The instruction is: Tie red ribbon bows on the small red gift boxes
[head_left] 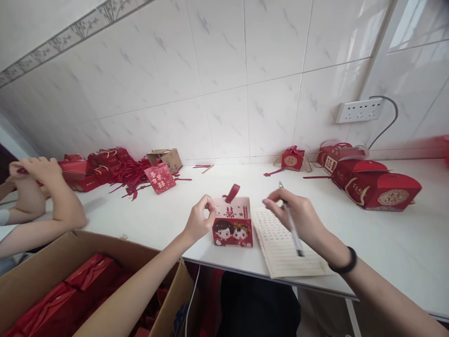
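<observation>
A small red gift box printed with two cartoon figures stands at the table's front edge. Its white inner flap with red lettering shows, and a red ribbon loop sticks up at the top. My left hand pinches the box's upper left edge between thumb and fingertips. To the right, my right hand is closed around a pen, whose end points down and slightly right. Under that hand lies an open notebook with handwriting on its upper lines.
A cardboard carton of red boxes stands at lower left. Red ribbons, a red card and a small carton lie at back left. Red gift boxes stand right, below a power strip. Another person's hands are far left.
</observation>
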`<move>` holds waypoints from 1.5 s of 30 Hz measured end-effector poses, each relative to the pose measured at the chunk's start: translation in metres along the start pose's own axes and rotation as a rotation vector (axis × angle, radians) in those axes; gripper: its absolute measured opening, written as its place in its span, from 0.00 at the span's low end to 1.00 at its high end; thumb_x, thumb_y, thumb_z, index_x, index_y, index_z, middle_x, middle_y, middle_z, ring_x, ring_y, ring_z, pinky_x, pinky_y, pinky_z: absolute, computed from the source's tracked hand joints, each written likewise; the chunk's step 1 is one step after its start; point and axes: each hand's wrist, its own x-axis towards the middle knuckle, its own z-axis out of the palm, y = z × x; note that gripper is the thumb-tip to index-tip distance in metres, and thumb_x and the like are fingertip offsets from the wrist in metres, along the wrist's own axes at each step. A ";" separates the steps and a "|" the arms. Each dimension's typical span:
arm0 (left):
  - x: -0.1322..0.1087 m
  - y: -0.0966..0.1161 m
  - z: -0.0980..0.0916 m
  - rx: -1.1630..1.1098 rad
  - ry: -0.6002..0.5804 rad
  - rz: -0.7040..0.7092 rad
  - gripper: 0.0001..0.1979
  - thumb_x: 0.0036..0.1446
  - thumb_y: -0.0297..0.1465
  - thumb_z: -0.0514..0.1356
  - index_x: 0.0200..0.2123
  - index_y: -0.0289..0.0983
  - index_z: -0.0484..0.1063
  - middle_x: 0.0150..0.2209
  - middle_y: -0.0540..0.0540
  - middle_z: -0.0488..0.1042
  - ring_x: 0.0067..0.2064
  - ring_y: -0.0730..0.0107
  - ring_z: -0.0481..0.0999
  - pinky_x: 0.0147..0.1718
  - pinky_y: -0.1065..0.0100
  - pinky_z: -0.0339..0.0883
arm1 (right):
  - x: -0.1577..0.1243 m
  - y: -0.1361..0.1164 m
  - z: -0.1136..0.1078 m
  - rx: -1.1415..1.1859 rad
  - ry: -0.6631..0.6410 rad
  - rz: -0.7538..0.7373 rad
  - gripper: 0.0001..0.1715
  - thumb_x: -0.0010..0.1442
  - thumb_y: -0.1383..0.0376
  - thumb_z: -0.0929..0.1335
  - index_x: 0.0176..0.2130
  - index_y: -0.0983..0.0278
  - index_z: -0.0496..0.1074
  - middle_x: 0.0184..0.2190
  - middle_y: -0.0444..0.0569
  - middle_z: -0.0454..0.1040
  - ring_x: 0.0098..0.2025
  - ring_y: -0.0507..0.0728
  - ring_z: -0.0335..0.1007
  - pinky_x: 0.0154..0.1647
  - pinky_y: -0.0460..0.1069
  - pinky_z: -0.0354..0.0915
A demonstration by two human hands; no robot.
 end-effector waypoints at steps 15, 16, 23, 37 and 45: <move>0.009 0.037 0.027 -0.336 0.212 -0.081 0.06 0.54 0.32 0.57 0.29 0.37 0.61 0.30 0.47 0.71 0.36 0.68 0.74 0.37 0.66 0.69 | 0.015 0.008 0.075 0.363 0.056 -0.083 0.16 0.58 0.55 0.67 0.28 0.61 0.59 0.16 0.38 0.61 0.18 0.50 0.56 0.20 0.45 0.57; 0.006 0.037 0.029 -0.353 0.226 -0.059 0.07 0.54 0.31 0.58 0.30 0.37 0.61 0.32 0.46 0.72 0.38 0.68 0.75 0.38 0.65 0.70 | 0.012 0.009 0.078 0.360 0.090 -0.056 0.16 0.57 0.55 0.68 0.29 0.61 0.58 0.16 0.38 0.61 0.17 0.50 0.56 0.19 0.45 0.57; 0.001 0.028 0.028 -0.145 0.187 0.167 0.04 0.56 0.26 0.56 0.32 0.37 0.71 0.35 0.47 0.74 0.38 0.72 0.75 0.37 0.70 0.72 | -0.003 0.010 0.096 0.400 0.233 -0.177 0.15 0.58 0.62 0.67 0.36 0.59 0.53 0.30 0.44 0.66 0.27 0.53 0.65 0.25 0.47 0.62; 0.002 0.032 0.026 -0.075 0.159 0.243 0.16 0.54 0.21 0.54 0.42 0.39 0.75 0.39 0.46 0.69 0.35 0.77 0.73 0.29 0.77 0.71 | -0.002 0.006 0.095 0.406 0.241 -0.330 0.11 0.59 0.69 0.65 0.35 0.59 0.54 0.36 0.50 0.67 0.44 0.57 0.68 0.34 0.50 0.67; 0.002 0.032 0.027 0.056 0.194 0.305 0.15 0.53 0.22 0.55 0.43 0.37 0.74 0.38 0.46 0.69 0.38 0.74 0.73 0.33 0.74 0.72 | -0.001 0.003 0.089 0.312 0.290 -0.368 0.12 0.57 0.70 0.65 0.31 0.60 0.54 0.35 0.48 0.68 0.42 0.56 0.69 0.31 0.48 0.66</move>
